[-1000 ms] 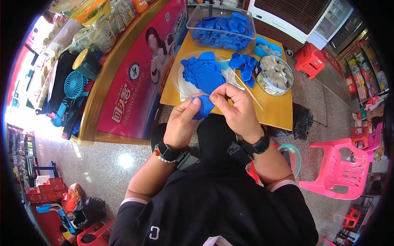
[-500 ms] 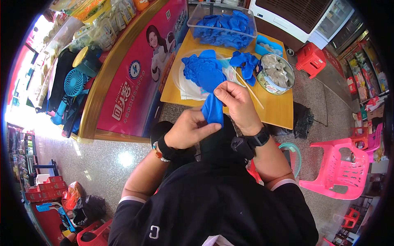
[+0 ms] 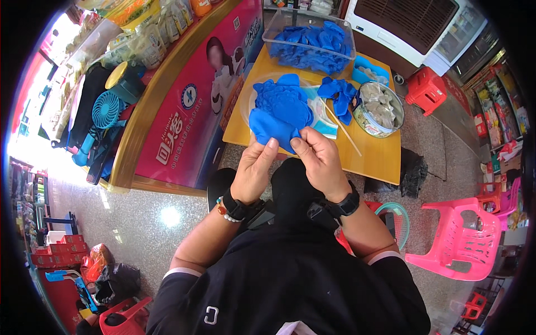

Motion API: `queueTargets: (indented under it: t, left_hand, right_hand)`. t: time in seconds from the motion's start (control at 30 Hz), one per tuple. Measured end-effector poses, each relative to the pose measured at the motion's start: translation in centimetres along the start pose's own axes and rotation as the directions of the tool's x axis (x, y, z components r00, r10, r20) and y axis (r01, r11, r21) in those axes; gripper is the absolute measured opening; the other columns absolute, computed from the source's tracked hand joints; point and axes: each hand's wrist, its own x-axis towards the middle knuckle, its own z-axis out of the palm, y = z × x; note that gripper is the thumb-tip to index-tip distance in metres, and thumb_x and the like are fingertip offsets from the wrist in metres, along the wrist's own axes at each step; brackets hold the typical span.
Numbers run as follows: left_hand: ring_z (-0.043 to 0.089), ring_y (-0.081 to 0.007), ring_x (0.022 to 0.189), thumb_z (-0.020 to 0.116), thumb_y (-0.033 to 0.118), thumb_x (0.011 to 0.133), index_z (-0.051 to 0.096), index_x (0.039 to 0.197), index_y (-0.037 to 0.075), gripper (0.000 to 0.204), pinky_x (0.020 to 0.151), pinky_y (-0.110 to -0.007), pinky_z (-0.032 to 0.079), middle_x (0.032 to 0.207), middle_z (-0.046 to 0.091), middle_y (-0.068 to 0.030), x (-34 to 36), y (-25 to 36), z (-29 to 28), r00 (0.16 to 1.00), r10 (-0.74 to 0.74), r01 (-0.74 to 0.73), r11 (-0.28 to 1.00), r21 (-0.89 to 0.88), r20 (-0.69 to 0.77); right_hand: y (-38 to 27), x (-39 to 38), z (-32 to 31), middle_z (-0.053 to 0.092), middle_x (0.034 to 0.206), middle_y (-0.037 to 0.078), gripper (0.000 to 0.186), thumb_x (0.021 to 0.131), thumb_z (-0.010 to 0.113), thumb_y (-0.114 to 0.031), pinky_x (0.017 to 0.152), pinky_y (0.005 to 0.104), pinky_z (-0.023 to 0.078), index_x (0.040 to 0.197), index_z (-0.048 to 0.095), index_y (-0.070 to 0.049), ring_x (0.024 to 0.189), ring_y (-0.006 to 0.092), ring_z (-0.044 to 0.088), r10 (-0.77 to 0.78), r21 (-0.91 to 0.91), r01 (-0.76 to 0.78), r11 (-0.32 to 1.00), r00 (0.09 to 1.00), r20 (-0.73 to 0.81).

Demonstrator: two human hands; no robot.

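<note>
My left hand (image 3: 254,167) and my right hand (image 3: 318,159) both pinch the near edge of a blue rubbery piece (image 3: 271,128) held over the near edge of a yellow table (image 3: 374,159). Just behind it lies a pile of the same blue pieces (image 3: 282,100) on a clear round plate (image 3: 245,103). A thin wooden stick (image 3: 340,120) lies to the right of the pile. Each wrist wears a black watch.
A clear box of blue pieces (image 3: 307,39) stands at the table's far side. A round tin (image 3: 379,109) of pale items and a small blue tray (image 3: 368,70) sit at right. A pink plastic chair (image 3: 463,240) stands to my right, a pink counter (image 3: 190,106) to my left.
Both hands have moved forward toward the table. The blue piece, earlier hanging stretched between the hands, is now spread flatter and gripped by both thumbs at its near edge.
</note>
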Motion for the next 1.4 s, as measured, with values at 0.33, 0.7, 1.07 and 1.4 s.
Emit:
queueTargets:
  t: [0.33, 0.7, 1.07, 1.4]
  left_hand:
    - [0.049, -0.0280, 0.120, 0.039, 0.032, 0.100, 0.033, 0.139, 0.004, 0.049, 0.104, -0.044, 0.035, 0.133, 0.048, -0.0174, 0.6, 1.7, 0.5, 0.999, -0.004, 0.018, 0.898, -0.440, 0.033]
    - [0.036, -0.0321, 0.133, 0.032, 0.044, 0.099, 0.034, 0.139, 0.001, 0.059, 0.111, -0.048, 0.025, 0.142, 0.038, -0.0193, -0.3, 3.1, 2.4, 0.989, -0.079, 0.144, 0.742, -0.655, 0.127]
    - [0.041, -0.0222, 0.128, 0.037, 0.038, 0.100, 0.030, 0.143, 0.000, 0.058, 0.108, -0.039, 0.029, 0.138, 0.045, -0.0106, 0.2, 2.8, 1.2, 0.991, -0.032, 0.090, 0.882, -0.463, 0.131]
    - [0.040, -0.0244, 0.130, 0.041, 0.040, 0.098, 0.037, 0.140, 0.005, 0.055, 0.109, -0.048, 0.026, 0.139, 0.045, -0.0092, -1.0, 2.5, 3.2, 0.967, -0.132, 0.252, 0.579, -0.775, 0.216]
  right_hand:
    - [-0.1, -1.3, 1.6, 0.051, 0.065, 0.007, 0.020, 0.086, 0.065, -0.012, 0.054, 0.0300, 0.039, 0.075, 0.052, -0.001, 0.057, 0.0167, 0.049, -0.072, -0.068, 0.072, 0.995, 0.997, 0.010]
    - [-0.4, -0.7, 1.8, 0.053, 0.068, 0.012, 0.020, 0.083, 0.064, -0.009, 0.061, 0.0373, 0.038, 0.072, 0.048, -0.004, 0.063, 0.0317, 0.050, -0.261, -0.260, 0.230, 0.938, 0.961, -0.091]
    - [-0.8, -0.2, 0.9, 0.058, 0.078, 0.001, 0.015, 0.089, 0.065, -0.014, 0.063, 0.0217, 0.040, 0.093, 0.057, -0.003, 0.068, 0.0045, 0.049, -0.063, 0.175, 0.077, 0.982, 0.994, -0.086]
    - [-0.3, 0.4, 0.4, 0.054, 0.070, 0.008, 0.016, 0.085, 0.064, -0.006, 0.063, 0.0308, 0.044, 0.077, 0.052, -0.001, 0.061, 0.0193, 0.051, -0.283, -0.133, 0.266, 0.955, 0.950, -0.129]
